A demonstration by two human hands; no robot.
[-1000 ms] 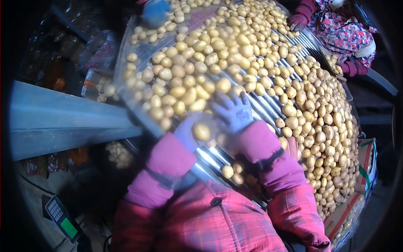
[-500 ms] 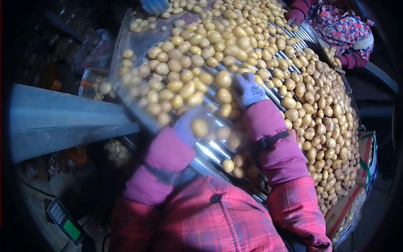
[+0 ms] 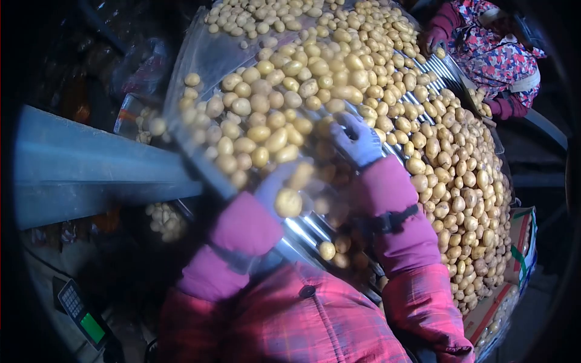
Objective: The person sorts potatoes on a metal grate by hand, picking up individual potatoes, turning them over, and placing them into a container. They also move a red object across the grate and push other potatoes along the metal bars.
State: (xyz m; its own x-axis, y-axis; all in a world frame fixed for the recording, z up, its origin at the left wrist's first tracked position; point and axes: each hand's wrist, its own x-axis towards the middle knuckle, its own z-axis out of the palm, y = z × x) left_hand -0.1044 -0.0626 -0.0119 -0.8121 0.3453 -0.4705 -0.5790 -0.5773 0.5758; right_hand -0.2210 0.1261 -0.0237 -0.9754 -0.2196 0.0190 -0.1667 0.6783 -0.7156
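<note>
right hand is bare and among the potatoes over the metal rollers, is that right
Not quite: the right hand isn't bare. The head view shows it in a pale purple glove, among the potatoes over the metal rollers.

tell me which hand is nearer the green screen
Left. The left hand is above and right of the green screen in the picture; the right hand is farther up and right.

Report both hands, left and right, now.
Left hand: blurred, a potato in front of it; open or closed cannot be told.
Right hand: half-curled beside another potato; whether it grips cannot be told.
</note>
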